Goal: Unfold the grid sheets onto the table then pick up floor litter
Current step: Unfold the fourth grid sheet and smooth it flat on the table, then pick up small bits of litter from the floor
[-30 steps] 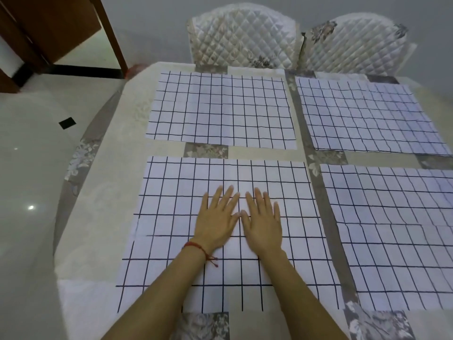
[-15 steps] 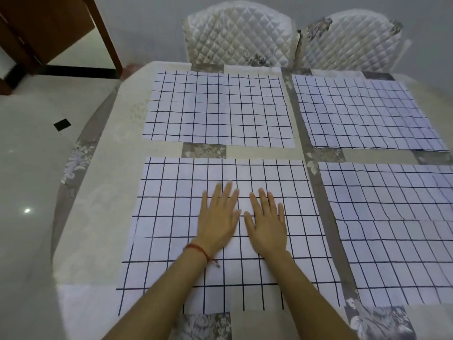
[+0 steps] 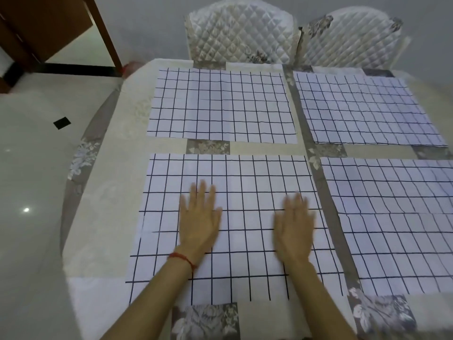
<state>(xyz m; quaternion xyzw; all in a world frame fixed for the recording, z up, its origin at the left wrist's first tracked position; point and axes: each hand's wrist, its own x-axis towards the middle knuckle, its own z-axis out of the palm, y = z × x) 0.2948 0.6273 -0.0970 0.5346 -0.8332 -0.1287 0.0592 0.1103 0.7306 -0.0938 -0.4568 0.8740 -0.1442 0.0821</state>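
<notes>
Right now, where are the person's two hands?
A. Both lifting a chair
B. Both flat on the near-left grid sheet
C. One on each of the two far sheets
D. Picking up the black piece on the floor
B: the left hand and the right hand both lie with straight fingers on the near-left grid sheet, set apart from each other.

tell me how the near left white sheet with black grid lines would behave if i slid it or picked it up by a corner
The near left white sheet with black grid lines looks thin, with fold creases, so lifted by a corner it would probably droop. It is likely light: it lies flat on the patterned tablecloth under the open left hand and right hand. Pushed, it may wrinkle.
</notes>
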